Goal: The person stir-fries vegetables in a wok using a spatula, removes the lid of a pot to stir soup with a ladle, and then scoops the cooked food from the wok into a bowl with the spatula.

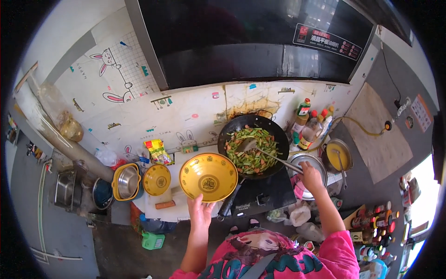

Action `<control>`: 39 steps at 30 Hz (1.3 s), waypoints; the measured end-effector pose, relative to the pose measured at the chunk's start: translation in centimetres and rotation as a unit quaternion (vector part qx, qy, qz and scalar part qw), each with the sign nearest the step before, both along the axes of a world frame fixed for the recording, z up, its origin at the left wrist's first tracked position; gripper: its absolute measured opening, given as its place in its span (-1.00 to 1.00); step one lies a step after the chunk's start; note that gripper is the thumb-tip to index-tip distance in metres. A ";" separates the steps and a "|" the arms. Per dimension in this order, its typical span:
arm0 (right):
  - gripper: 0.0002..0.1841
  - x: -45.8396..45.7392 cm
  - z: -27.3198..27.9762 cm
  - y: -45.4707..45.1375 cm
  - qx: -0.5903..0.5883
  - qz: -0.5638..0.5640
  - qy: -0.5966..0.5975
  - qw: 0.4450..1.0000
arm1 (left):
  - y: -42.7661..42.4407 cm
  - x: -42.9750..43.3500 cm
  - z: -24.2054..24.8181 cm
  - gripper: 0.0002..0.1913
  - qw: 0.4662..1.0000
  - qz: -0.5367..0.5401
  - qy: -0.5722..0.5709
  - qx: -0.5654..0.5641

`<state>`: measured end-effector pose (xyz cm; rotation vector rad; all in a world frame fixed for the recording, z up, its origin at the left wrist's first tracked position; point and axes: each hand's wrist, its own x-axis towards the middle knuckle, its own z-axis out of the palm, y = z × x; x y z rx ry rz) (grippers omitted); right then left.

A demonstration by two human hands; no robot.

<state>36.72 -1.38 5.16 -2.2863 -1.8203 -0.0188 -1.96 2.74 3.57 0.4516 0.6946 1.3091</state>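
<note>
My left hand [201, 211] grips the near rim of a yellow patterned bowl [209, 177], which has nothing in it and is tilted toward me at the left of the wok. My right hand [311, 177] is closed around the handle of a metal spatula [275, 157]. The spatula's blade rests among chopped green stalks and reddish meat pieces [251, 153] in a black wok [256, 176]. That wok sits on a black gas stove [264, 200], its long handle [230, 200] pointing toward me and partly left.
Sauce bottles [308, 134] stand behind and right of the wok. A metal lid [322, 178] and a pot of yellow liquid [336, 157] lie rightward. Leftward are a smaller yellow bowl [156, 179], a knife handle [165, 204], and a steel basin [128, 181]. A range hood [244, 45] hangs above.
</note>
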 end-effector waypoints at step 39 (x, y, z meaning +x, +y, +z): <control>-0.58 3.6 -3.4 3.4 -0.277 -0.084 0.573 0.767 | 1.5 4.2 0.6 -0.52 0.997 0.032 0.058 -0.031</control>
